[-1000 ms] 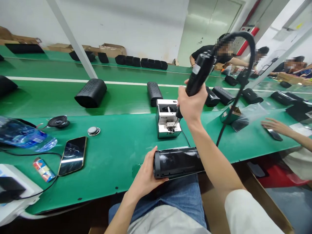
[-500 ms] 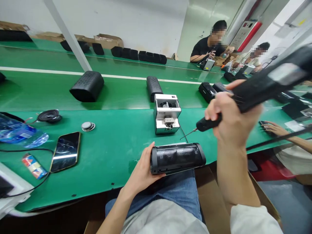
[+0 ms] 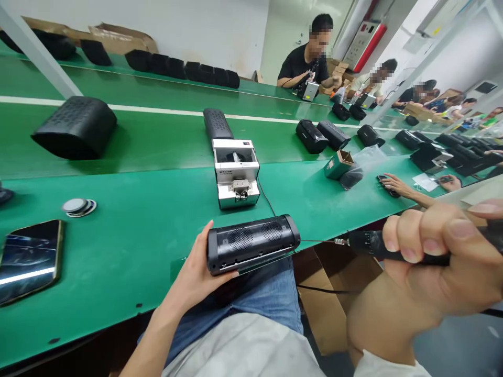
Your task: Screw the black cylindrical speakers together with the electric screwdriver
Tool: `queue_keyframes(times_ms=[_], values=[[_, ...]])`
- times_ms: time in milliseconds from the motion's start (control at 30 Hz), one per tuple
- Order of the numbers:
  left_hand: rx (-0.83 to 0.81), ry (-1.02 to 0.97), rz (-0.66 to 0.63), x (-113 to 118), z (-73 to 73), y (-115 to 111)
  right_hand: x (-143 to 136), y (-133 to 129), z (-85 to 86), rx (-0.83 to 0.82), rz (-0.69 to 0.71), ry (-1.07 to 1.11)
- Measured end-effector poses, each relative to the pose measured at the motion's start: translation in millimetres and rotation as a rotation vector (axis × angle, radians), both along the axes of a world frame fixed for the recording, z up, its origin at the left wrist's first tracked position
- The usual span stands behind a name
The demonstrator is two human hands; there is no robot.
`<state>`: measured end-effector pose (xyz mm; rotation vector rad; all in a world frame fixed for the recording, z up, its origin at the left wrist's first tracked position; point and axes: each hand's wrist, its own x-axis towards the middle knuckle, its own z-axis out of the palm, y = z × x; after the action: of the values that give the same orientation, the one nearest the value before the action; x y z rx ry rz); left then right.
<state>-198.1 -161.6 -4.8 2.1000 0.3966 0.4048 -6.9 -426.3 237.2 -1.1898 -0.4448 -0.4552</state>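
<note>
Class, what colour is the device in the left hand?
The device is black, with perforated patches; the head view shows it best.

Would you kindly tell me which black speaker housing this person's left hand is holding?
The nearest speaker housing, showing two perforated patches: the left hand grips its left end, while the other housings sit farther off.

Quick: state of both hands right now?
Left hand: holding the black speaker by its left end.
Right hand: closed around the electric screwdriver.
</note>
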Motion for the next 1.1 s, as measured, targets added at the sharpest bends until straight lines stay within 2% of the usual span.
queue_keyframes(times_ms=[300,567,667,800,933,1000,1100], values=[[0.020,0.028,0.019,-1.6,0.6,-0.4,-2.1,0.9,-10.4,0.048,-0.015,-0.050],[0.036,0.060,0.045,-3.4,-6.7,1.9,5.3,-1.2,-24.2,-0.006,0.248,-0.162],[0.048,0.064,0.065,-4.9,-10.6,0.8,4.2,9.1,-37.2,-0.082,0.342,-0.152],[0.030,0.041,0.144,-3.7,-17.1,-1.0,5.0,22.7,-67.4,-0.239,0.396,-0.078],[-0.007,0.022,0.156,-3.2,-26.0,-1.9,4.3,19.6,-91.6,-0.251,0.416,-0.084],[-0.025,0.004,0.166,-5.4,-28.4,-4.8,-0.4,15.1,-94.3,-0.230,0.451,-0.100],[-0.068,-0.011,0.174,-8.3,-32.3,-9.7,-8.4,14.2,-87.5,-0.220,0.448,-0.052]])
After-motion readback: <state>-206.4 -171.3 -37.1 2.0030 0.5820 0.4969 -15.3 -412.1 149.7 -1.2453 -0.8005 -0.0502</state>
